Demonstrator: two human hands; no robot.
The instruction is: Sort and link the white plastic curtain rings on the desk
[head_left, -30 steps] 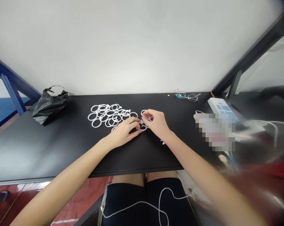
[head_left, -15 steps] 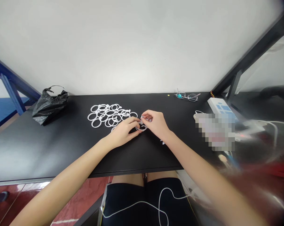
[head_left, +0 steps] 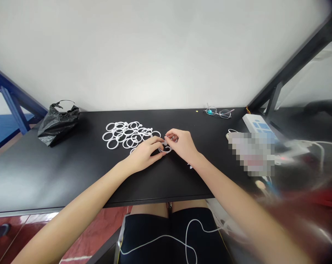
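Note:
On the black table, my left hand grips the left side of a white ring between thumb and fingers. My right hand pinches at the top of the same ring, at a small white part that its fingers mostly cover. Just left of my hands lies a loose pile of several white rings, many overlapping, each with a small knob. A few small white pieces sit partly hidden beside my right wrist.
A crumpled black plastic bag stands at the table's back left. Eyeglasses rest at the back right, near a white box and a blurred-out item. A white cable crosses my lap below the table edge.

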